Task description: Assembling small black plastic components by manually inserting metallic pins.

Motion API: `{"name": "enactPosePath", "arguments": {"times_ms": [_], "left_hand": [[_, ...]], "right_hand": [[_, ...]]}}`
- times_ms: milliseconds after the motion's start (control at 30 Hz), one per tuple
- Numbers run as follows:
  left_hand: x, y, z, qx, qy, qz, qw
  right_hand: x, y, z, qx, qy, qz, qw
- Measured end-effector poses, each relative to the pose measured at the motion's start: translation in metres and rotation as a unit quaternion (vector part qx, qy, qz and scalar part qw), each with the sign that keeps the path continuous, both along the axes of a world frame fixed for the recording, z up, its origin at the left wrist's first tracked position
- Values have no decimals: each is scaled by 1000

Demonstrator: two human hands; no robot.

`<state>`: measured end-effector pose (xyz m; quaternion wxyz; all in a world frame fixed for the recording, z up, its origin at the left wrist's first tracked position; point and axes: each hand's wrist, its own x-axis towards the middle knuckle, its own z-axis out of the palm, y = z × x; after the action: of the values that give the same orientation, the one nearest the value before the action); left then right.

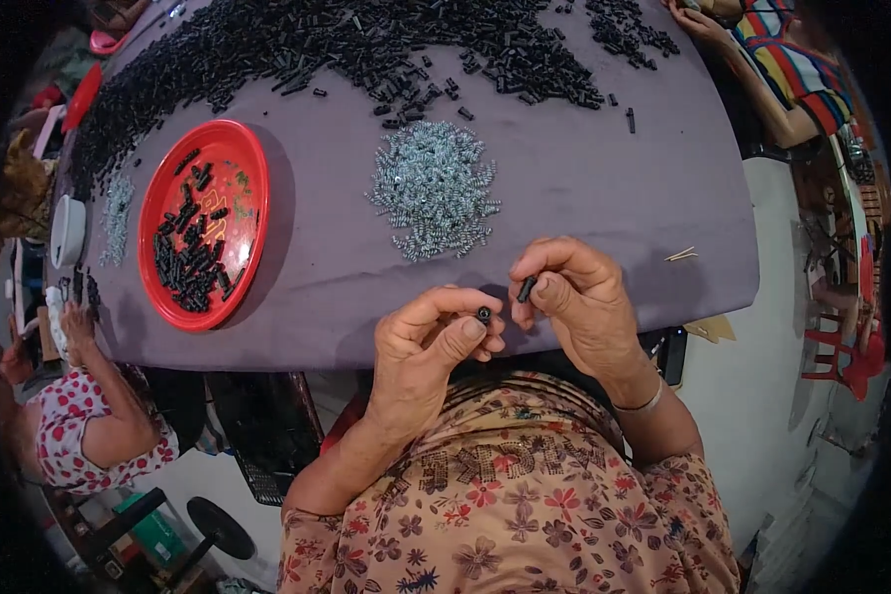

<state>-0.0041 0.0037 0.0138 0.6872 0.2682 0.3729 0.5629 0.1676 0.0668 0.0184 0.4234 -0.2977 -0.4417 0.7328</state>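
Observation:
Just over the near table edge, my left hand (431, 337) pinches a small black tube (484, 315), its round open end showing. My right hand (579, 302) grips another small black plastic piece (527, 289) between thumb and fingers. The two hands are close together, and the pieces are apart. Beyond them on the cloth lies a heap of small silvery coil springs (436, 188). To the left stands a red oval tray (257, 188) with many black pieces (193, 257) in it.
A wide heap of black plastic parts (366, 45) covers the far side of the grey-clothed table (604, 178). More springs (117, 213) and a white container (68, 231) are at the left. One person (99, 426) sits left, another (782, 79) far right. Two thin sticks (681, 254) lie right.

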Motion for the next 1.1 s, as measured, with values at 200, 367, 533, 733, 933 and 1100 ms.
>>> {"name": "enactPosePath", "arguments": {"times_ms": [200, 367, 533, 733, 933, 1100], "left_hand": [[-1, 0, -2, -1, 8, -5, 1000], [0, 1, 0, 18, -4, -5, 1000], [0, 1, -1, 35, 8, -3, 999], [0, 0, 3, 36, 8, 6, 999], [0, -2, 2, 6, 0, 12, 1000], [0, 0, 1, 4, 2, 13, 1000]], "right_hand": [[1, 0, 6, 22, -51, 7, 998], [-4, -4, 4, 25, -61, -22, 998], [-4, -3, 4, 90, -124, 3, 988], [0, -2, 10, 143, -158, 27, 977], [-2, -6, 13, 81, -136, 22, 987], [2, -3, 7, 22, -71, 23, 997]]}}
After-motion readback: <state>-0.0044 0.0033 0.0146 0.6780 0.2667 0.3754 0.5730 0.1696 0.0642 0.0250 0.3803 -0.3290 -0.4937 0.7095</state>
